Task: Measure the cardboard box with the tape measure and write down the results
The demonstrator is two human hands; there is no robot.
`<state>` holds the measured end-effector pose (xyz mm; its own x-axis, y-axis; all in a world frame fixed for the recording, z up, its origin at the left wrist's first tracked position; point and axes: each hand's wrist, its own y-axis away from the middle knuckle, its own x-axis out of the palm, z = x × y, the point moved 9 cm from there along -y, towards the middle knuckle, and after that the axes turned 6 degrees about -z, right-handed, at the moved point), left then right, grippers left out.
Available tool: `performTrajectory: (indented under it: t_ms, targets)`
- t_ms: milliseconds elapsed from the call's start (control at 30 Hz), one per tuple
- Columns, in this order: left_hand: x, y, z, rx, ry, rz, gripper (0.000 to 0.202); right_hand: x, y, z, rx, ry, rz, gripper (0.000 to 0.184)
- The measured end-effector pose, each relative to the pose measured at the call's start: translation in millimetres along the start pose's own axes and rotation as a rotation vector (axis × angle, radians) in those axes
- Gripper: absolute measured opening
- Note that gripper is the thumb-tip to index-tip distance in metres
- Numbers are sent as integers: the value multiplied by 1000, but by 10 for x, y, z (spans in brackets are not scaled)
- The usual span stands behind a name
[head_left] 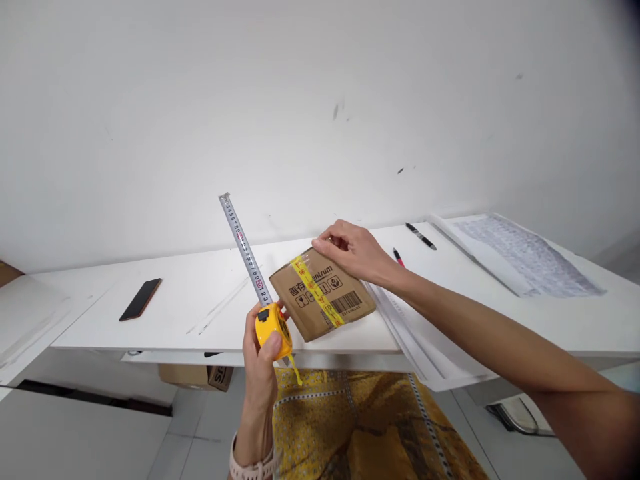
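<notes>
A yellow tape measure [271,328] is gripped in my left hand [260,367], its silver blade [243,248] drawn out and slanting up and left toward the wall. Numbers run along the blade, and a yellow wrist cord hangs from the case. Just right of it is a small brown cardboard box [320,293] with yellow printed tape across it, tilted above the front of the desk. My right hand [350,250] pinches the box's upper edge between thumb and fingers. The left fingertips come close to the box's left side; I cannot tell whether they touch it.
On the white desk [200,280], a dark phone [141,299] lies at left. Right of the box are a black pen [421,236], a red-and-black pen [399,257] and papers with a written sheet [530,253]. Another cardboard box [195,377] sits below the desk.
</notes>
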<state>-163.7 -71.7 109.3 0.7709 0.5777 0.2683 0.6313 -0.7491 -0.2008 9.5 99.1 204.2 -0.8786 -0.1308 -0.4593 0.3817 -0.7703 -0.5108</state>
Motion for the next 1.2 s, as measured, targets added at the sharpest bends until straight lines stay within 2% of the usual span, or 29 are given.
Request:
performTrajectory:
  t_ms: [100,167,300,400,467,567,633,800,967,1200]
  targets:
    - [2,124,-120,83,-73,-76,68,-32,-44,30,-85,-79,-67,34]
    - [80,277,-101,82,-80,-66,68,25,-17,-61,-49,-184,-36,33]
    - [426,602,170,-148,47,139,70,102,73,-240,73,-383,39,39]
    - [641,830,359,-331,165,298,66,25,108,-339,72,-462,4,40]
    - [701,959,448,-399,206,351,66,-44,134,-460,80,-474,-45,41]
    - [676,1107,578,-466,236,308,73,-147,186,-645,96,-473,-131,42]
    - [657,1187,641,-490,229,283,79,-185,205,-693,92,-453,-144,42]
    - [655,1290,665,-505,196,309,80,-199,104,-578,12,-280,-24,42]
    - [613,1312,703,-553,250,269,80,-197,-53,-573,-30,-202,52,42]
    - [601,1325,788,-593,309,299,79,-205,-140,-586,-160,-118,32,41]
